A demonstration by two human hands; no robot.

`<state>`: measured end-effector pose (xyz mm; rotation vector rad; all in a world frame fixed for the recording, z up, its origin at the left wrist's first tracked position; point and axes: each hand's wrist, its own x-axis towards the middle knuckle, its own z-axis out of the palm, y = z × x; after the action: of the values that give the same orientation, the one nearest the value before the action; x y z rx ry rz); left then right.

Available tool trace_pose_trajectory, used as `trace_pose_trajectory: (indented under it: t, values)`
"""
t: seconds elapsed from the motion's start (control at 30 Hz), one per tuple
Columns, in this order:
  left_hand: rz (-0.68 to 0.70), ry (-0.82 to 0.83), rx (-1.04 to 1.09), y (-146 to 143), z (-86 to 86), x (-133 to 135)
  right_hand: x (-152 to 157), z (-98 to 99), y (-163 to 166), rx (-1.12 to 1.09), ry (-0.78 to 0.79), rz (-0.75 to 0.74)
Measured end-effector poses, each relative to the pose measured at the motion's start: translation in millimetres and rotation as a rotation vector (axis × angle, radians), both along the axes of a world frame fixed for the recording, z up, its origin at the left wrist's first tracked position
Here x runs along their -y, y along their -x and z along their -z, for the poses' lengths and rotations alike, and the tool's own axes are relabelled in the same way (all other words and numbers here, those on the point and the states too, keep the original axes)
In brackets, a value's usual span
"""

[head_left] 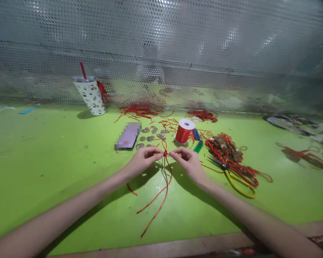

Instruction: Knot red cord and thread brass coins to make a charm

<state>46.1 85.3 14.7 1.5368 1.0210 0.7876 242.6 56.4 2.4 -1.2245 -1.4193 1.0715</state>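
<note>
A red cord [166, 172] hangs between my hands, with a small loop on top, a knot in the middle and two loose tails trailing down toward me. My left hand [148, 156] pinches the knot from the left side. From the right, the fingertips of my right hand [187, 159] pinch it too. Just beyond the hands lie several round brass-coloured coins [150, 138]. A spool of red cord [183, 132] stands upright behind my right hand, and a green lighter [199, 146] lies beside that hand.
Yellow-handled scissors [239, 184] lie at the right beside a heap of knotted coins [224, 148]. A phone [128, 136] rests left of the loose coins. Farther back stand a patterned tumbler with straw [90, 95] and red cord scraps [140, 111], before a perforated metal panel [191, 71].
</note>
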Motion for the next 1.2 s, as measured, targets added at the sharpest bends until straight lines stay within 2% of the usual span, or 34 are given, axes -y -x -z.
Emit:
trace_pose_trajectory:
  t: [0.37, 0.6, 0.9, 1.07, 1.2]
  values:
    - [-0.020, -0.051, -0.022, 2, 2.4, -2, 0, -0.6, 0, 0.037, -0.015, -0.013]
    - [-0.005, 0.016, 0.008, 5, 3.9, -3, 0, -0.3, -1, 0.056, -0.036, -0.016]
    - [-0.073, 0.079, 0.067, 0, 5.9, -1, 1, -0.2, -3, 0.072, -0.076, 0.001]
    - [-0.069, 0.080, 0.048, 0, 9.4, 0, -1, 2.5, -5, 0.105, -0.043, -0.089]
    - [-0.052, 0.087, 0.043, -2, 9.9, 3, 2, 3.3, -3, 0.167, -0.113, -0.159]
